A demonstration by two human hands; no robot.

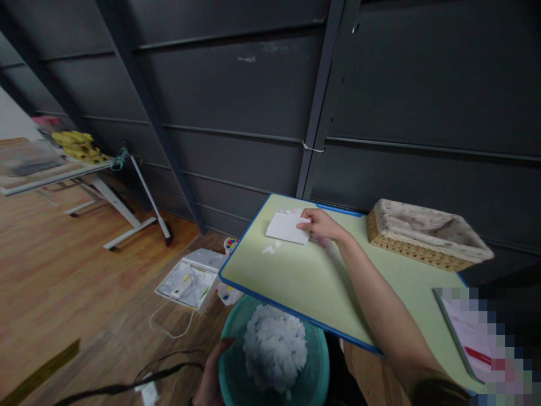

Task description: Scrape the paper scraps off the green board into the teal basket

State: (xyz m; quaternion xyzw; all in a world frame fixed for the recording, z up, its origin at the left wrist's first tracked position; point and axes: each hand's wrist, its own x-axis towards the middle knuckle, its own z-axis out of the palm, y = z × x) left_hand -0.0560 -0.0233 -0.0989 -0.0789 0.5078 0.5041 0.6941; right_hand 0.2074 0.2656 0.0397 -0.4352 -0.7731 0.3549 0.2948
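Observation:
My right hand [318, 224] is closed on the right edge of a white card [288, 227], held low over the pale green tabletop [296, 276]. White paper scraps [271, 247] lie on the table in front of the card, and more show just behind it. Below the table's near edge, my left hand [212, 372] grips the left rim of a teal plastic basket [323, 361]. A heap of white paper scraps [275, 347] fills the middle of that basket. Most of my left fingers are hidden by the rim.
A lined wicker basket [426, 231] stands at the table's back right, and a partly pixelated book [460, 332] lies at its right edge. On the floor to the left is an open white box [186, 285] with a cable. Dark wall panels [236, 96] rise behind the table.

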